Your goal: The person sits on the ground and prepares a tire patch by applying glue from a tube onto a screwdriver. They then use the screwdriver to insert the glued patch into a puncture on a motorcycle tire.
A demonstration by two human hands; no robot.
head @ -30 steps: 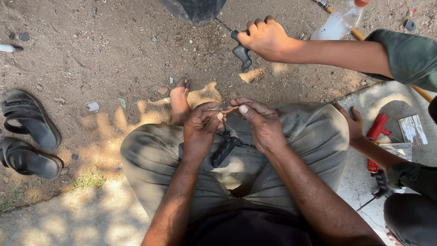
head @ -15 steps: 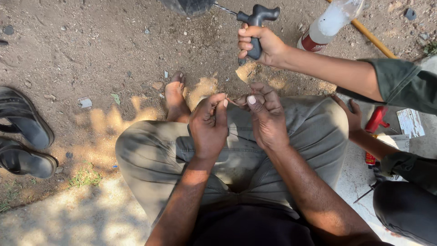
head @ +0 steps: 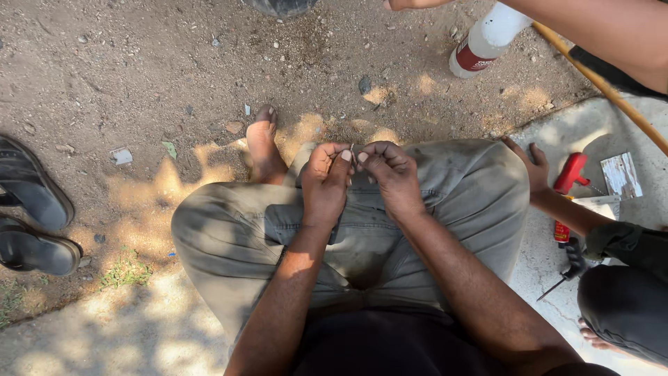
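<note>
— What have you got between your fingers there?

— A thin, short strip (head: 353,154), too small to tell what it is made of. You hold it above your knees, in front of your grey trousers (head: 445,195), right where both thumbs meet.

— How is the grip?

— Your left hand (head: 325,182) is pinched shut on the strip, thumb against forefinger. Your right hand (head: 393,177) is closed on it too, from the other side, knuckles touching the left.

— Any advice for working it?

— I'd judge it wants small, even pulls. Hold the pinch close to the tips, wrists resting on your thighs, so the strip cannot slip into the dirt ground (head: 139,83) by your bare foot (head: 263,143).

— What else is around?

— Another person's hand (head: 527,166) rests on your right knee, just beside a red-handled tool (head: 569,174) on the concrete slab (head: 598,132). A white bottle (head: 487,38) stands beyond, and dark sandals (head: 31,209) lie well apart on your left.
</note>
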